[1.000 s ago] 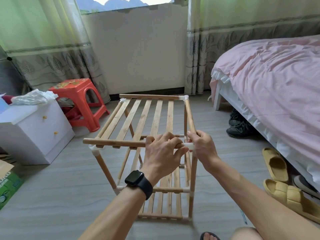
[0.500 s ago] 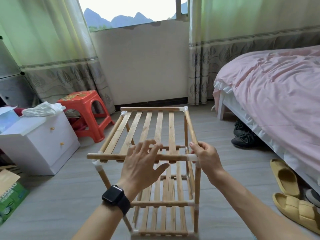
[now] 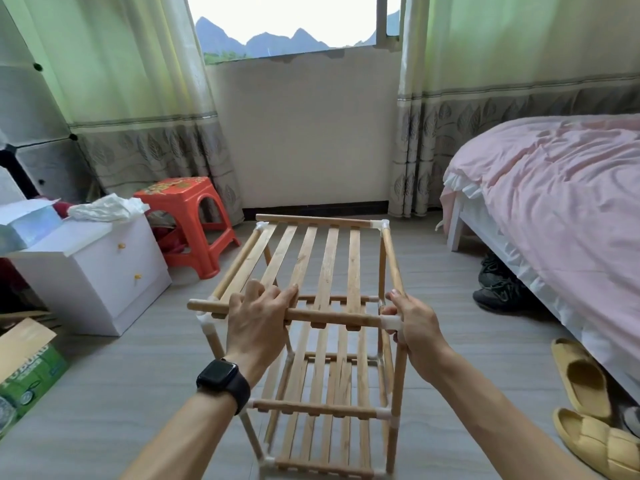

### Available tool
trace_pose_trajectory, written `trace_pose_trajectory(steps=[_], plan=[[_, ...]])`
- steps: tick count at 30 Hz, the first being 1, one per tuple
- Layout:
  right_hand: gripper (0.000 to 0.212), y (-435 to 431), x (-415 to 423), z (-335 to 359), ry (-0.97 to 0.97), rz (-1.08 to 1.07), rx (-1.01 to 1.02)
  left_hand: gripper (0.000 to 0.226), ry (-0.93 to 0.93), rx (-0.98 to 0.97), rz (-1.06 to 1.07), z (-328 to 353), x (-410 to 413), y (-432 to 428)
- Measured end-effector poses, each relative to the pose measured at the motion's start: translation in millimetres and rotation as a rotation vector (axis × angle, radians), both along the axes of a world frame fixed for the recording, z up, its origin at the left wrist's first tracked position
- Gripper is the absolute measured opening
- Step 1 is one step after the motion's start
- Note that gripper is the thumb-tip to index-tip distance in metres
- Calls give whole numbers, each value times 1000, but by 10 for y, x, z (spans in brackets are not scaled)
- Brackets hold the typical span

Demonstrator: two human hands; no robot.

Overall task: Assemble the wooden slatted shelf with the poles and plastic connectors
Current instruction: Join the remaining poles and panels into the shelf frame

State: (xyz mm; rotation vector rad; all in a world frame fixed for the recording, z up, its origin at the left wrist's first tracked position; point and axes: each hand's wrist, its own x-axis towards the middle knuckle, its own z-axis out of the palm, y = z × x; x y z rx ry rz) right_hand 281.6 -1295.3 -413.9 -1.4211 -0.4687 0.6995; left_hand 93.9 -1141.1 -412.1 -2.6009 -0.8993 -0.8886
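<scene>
The wooden slatted shelf stands on the floor in front of me, with three slatted tiers joined by poles and white plastic connectors. My left hand lies flat over the front top pole, its fingers stretched forward onto the top slats. My right hand grips the front right corner, fingers curled round the white connector and the upright pole below it. At the left, the front pole's end sticks out past the left corner connector.
A white drawer cabinet and a red plastic stool stand to the left, a cardboard box at the near left. A bed with a pink cover fills the right, with black shoes and yellow slippers beside it.
My left hand let go of the front pole, opened, moved left along it and now lies flat on it. My right hand stayed on the corner. The view tilted up.
</scene>
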Motion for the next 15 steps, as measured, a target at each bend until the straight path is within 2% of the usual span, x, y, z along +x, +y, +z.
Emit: trace_pose_trajectory(steps=[4, 8, 10, 12, 15], plan=[[28, 23, -10, -13, 50, -50, 28, 57, 12, -24, 53, -49, 76, -91], [29, 27, 63, -35, 62, -33, 41, 59, 46, -44, 86, -40, 135, -140], [33, 38, 186, 3, -61, -38, -38, 65, 111, -77, 65, -62, 149, -219], [35, 40, 348, 56, -242, -124, -160, 75, 166, -131, -18, -70, 161, -330], [37, 54, 538, 157, -455, -275, -304, 76, 228, -125, -108, 88, 208, -419]])
